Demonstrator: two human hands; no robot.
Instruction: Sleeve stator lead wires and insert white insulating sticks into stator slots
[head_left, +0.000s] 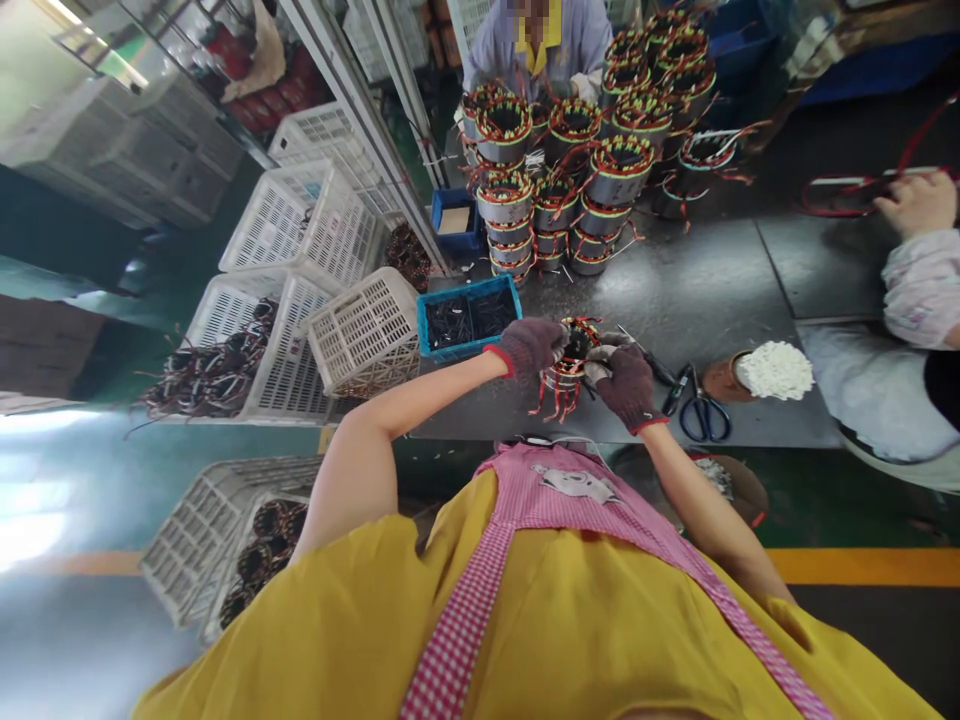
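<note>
Mid-frame, a wire-wound ring (564, 376) is gripped by the left hand (531, 346) and right hand (628, 380), seemingly unfinished, red wires (557, 403) dangling.

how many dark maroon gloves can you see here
2: one on the left hand, one on the right hand, both at the wire-wound ring between them.

The one head-worn camera looks forward and steeply down over the wearer's mustard-yellow cloth shirt (600, 600) and pink checked apron (517, 490), closest of all. The maroon-gloved left hand (531, 347) and likewise gloved right hand (628, 382) sit mid-view; the dark, flat-topped bench (697, 270) stretches beyond, with green floor (135, 460) past its left edge.
</note>
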